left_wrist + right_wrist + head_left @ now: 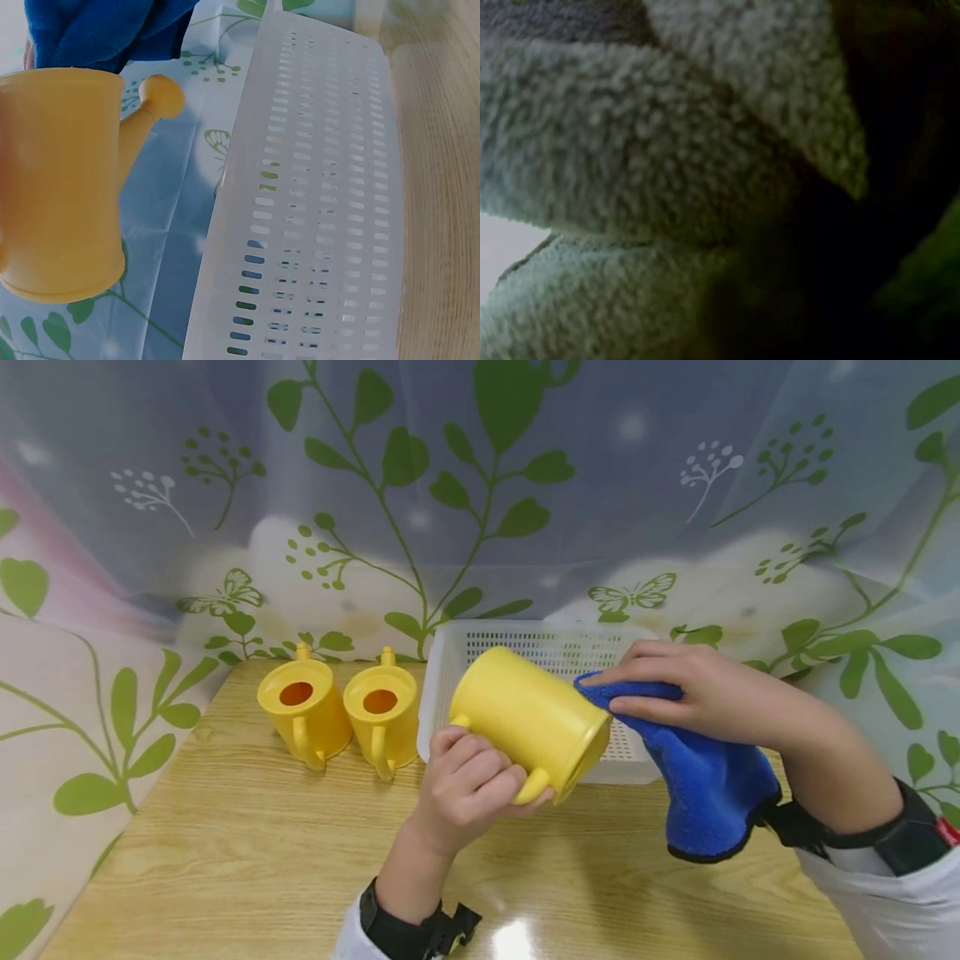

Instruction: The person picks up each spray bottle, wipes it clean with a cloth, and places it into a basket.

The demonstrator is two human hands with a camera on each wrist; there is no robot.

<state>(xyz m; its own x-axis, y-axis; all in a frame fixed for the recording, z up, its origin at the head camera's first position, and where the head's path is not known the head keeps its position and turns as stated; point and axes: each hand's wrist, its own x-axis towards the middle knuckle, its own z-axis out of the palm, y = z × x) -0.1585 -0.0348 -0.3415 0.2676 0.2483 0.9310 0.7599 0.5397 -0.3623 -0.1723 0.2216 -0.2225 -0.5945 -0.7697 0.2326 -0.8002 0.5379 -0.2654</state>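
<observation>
My left hand (468, 785) grips a yellow watering can (528, 718) by its handle, tilted on its side above the table. In the left wrist view, the can's spout (133, 142) sticks out to the right and ends in a round head. A blue towel (705, 793) is pinched between the thumb and fingers of my right hand (697, 693), one bunched edge against the can's right end while the rest hangs down. Blurred, dark towel cloth (630, 135) fills most of the right wrist view, hiding the fingers there.
Behind the held can stands a white perforated plastic basket (637, 768). Two more yellow watering cans, a left one (277, 718) and a right one (397, 727), stand upright beside it on the wooden table (247, 860). A leaf-patterned curtain (585, 535) hangs along the back.
</observation>
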